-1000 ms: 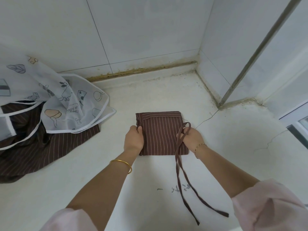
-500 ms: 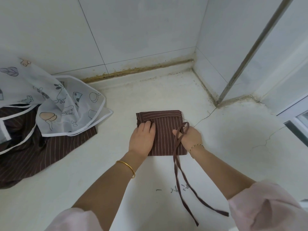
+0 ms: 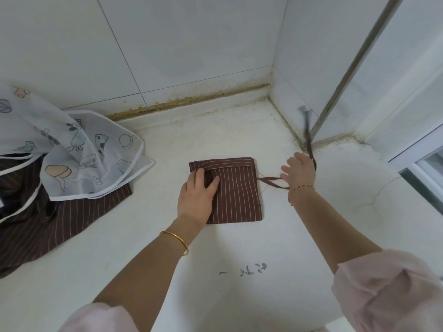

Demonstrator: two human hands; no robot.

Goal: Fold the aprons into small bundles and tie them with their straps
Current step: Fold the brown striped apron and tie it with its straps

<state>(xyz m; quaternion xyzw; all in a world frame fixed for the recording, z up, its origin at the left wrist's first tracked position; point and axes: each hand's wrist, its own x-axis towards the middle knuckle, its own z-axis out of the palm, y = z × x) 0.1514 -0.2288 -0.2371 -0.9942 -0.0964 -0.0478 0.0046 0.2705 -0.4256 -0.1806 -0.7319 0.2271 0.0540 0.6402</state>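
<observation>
We take the step in hand to be winding the strap round the bundle, and it will go well only if the fold cannot spring open. Our left hand (image 3: 199, 191) therefore lies flat, fingers straight, pressing on the left part of the brown pinstriped cloth apron (image 3: 236, 195), which is folded into a neat rectangle on the chalky white counter (image 3: 239, 248), near the tiled corner. The thin brown fabric strap (image 3: 271, 182) leaves the bundle's right edge as a flat tape and passes round our right hand (image 3: 299, 173), whose fingers show spread. Whether the thumb pinches the tape underneath we cannot tell. Its free end rises blurred above that hand. We judge the tape should stay taut and untwisted, crossing the middle of the bundle, since the woven cloth looks soft and likely to slump. Well to the left lies a translucent white apron printed with cartoon figures (image 3: 96, 152), glossy and white-edged, over another crumpled brown striped apron (image 3: 60, 224).
</observation>
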